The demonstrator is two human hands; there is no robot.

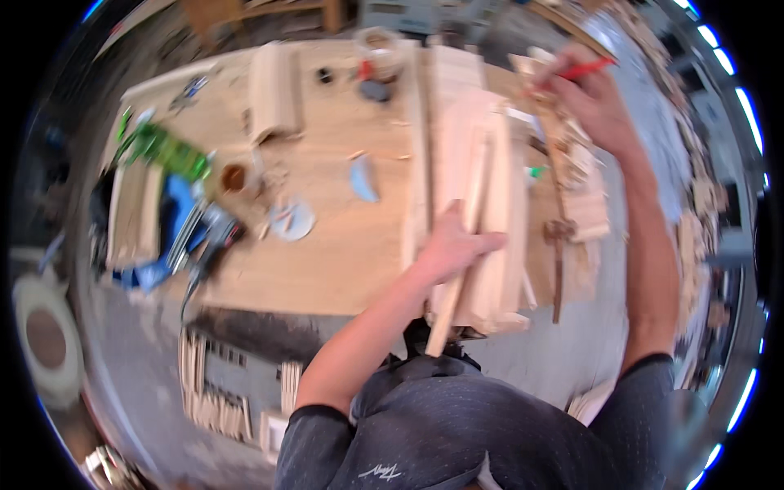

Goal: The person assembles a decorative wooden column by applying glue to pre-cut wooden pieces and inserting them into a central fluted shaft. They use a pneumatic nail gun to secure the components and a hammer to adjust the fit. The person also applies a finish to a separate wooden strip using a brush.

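Observation:
My left hand (459, 249) is closed round a narrow wooden strip (445, 318), its thumb on the right side. This strip lies slanted over a stack of long pale boards (469, 118), its near end sticking out towards my body. Farther off to the right, my raised right hand (581, 94) is closed on a slim red pen or pencil (590, 69). Beneath that hand are wood offcuts and shavings (578, 175), and a rusty brown bar clamp (559, 233) is beside them. Motion blur hides the exact finger positions of my right hand.
Across the plywood table (343, 261) lie a corded power tool (216, 233), a green plastic bottle (175, 153), a white disc (291, 221), a grooved wooden panel (273, 90) and a jar (380, 53). Several wood pieces (216, 408) stand below the table's near edge.

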